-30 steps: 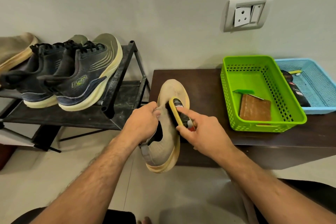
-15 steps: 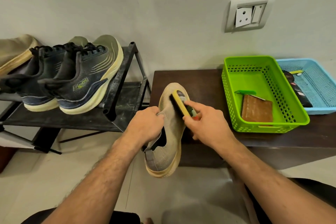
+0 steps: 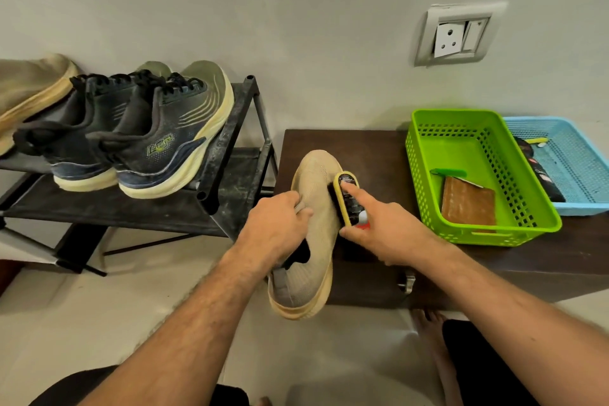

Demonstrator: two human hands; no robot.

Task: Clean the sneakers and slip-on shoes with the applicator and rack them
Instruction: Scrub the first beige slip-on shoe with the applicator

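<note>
Beige knit slip-on shoe gripped by left hand, right hand pinching oblong yellow-edged applicator against it

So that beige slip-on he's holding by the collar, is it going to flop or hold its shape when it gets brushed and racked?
The beige slip-on looks soft up top: its knit upper bunches where the left hand grips it. The thick foam sole probably keeps it fairly straight. It hangs from one hand while the right hand presses the applicator on it, so likely light.

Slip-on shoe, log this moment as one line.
left hand holds slip-on shoe | right hand presses applicator on upper | sneakers racked
</note>
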